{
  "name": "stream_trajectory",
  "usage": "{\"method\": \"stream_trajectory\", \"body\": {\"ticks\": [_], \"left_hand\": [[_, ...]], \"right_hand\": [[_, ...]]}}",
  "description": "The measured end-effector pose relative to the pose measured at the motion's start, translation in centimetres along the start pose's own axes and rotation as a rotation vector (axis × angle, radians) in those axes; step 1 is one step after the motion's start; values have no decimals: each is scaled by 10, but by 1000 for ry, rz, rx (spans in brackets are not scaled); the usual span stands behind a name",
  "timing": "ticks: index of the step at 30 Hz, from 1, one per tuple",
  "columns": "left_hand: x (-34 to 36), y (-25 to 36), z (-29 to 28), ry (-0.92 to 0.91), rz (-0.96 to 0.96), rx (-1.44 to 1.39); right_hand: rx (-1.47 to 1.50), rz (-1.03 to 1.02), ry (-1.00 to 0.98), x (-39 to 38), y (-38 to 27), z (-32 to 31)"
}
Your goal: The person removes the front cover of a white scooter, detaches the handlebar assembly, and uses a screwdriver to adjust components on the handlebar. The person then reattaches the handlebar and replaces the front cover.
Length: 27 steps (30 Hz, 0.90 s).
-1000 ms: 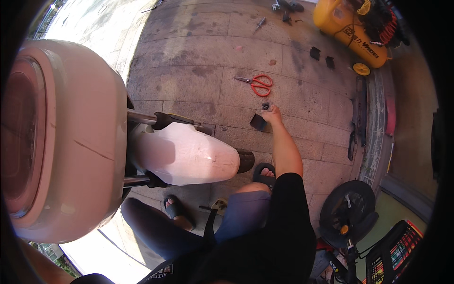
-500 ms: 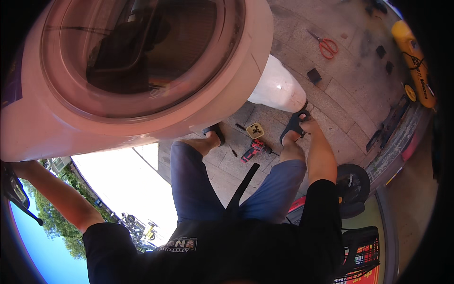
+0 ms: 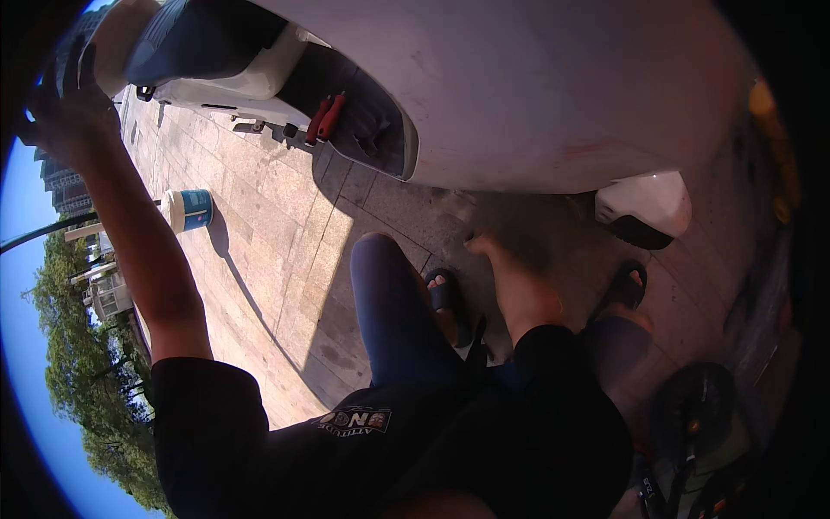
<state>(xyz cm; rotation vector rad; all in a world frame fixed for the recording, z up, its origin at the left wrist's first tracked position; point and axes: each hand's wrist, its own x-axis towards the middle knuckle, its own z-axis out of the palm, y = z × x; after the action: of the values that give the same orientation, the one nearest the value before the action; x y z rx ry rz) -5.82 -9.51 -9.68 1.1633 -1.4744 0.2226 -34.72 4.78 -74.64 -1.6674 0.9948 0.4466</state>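
Observation:
My left hand [image 3: 76, 112] is raised at the upper left, beside the scooter's handlebar area; its fingers are dark, and I cannot make out their grip. My right hand [image 3: 484, 246] hangs in front of my knees, below the pale scooter body [image 3: 553, 95], blurred by motion; whether it holds anything is unclear. Red-handled tools [image 3: 324, 117] lie in the dark footboard recess [image 3: 372, 130] under the dark seat [image 3: 199, 39]. A white front mudguard [image 3: 640, 203] shows at the right, above my sandalled foot.
A white bucket with a blue label [image 3: 188, 209] stands on sunlit paving [image 3: 259, 251] to the left. A dark wheel-like object [image 3: 692, 406] is at the lower right, and part of a yellow compressor [image 3: 765, 121] shows at the right edge. Trees and buildings are beyond.
My view has swung up toward the scooter body and footboard. My right hand, earlier out on the floor beside scissors, has come back toward my knees. My left arm is raised higher in view.

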Motion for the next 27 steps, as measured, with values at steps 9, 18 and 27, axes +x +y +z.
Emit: {"method": "stream_trajectory", "body": {"ticks": [9,18,27], "left_hand": [[-693,-132,-107,-1155,-1551,953],[-748,-94,-76,-1094,-1658,952],[-519,-32,-66,446,-1367,-105]], "right_hand": [[152,-155,266,-12,-49,-35],[-241,-262,47,-86,-63,-61],[-222,-1318,185,-230,-206,-106]]}}
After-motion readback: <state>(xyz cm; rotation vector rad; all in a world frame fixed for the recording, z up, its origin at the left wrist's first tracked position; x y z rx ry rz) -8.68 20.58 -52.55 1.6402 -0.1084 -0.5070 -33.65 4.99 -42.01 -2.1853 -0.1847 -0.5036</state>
